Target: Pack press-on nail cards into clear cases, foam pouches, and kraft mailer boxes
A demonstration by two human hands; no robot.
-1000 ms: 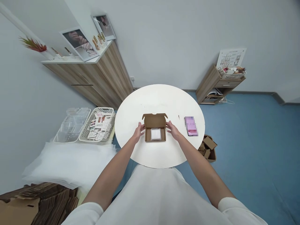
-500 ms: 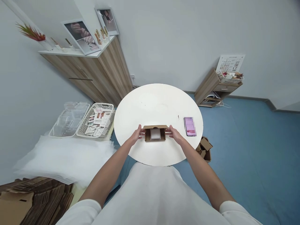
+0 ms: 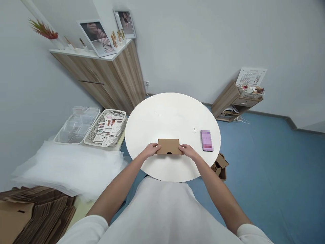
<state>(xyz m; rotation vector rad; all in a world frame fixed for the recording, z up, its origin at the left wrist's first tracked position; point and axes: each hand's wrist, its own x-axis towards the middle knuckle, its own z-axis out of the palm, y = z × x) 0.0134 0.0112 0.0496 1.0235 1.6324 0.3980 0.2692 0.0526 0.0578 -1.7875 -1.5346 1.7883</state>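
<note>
A small brown cardboard box point(image 3: 168, 146) is at the near half of the round white table point(image 3: 172, 115), its lid folded down over the top. A dark thumb notch shows at the lid's near edge. My left hand point(image 3: 151, 149) grips the box's left end, the thumb on top. At the right end, my right hand point(image 3: 186, 150) holds it the same way. What lies inside is hidden by the lid. To the right on the table rests a phone point(image 3: 207, 140) with a blurred pinkish-purple screen.
Left of the table stand a white basket point(image 3: 88, 142) of small printed packets and a clear plastic container point(image 3: 76, 127). Nearer are white wrapping sheets point(image 3: 68, 167) and stacked flat cardboard point(image 3: 48, 217). A carton of cardboard pieces point(image 3: 220, 166) sits on the floor at right.
The box's lid has come down and covers the pale wrapped item that showed inside. My fingers have moved from the sides of the open box to gripping its ends.
</note>
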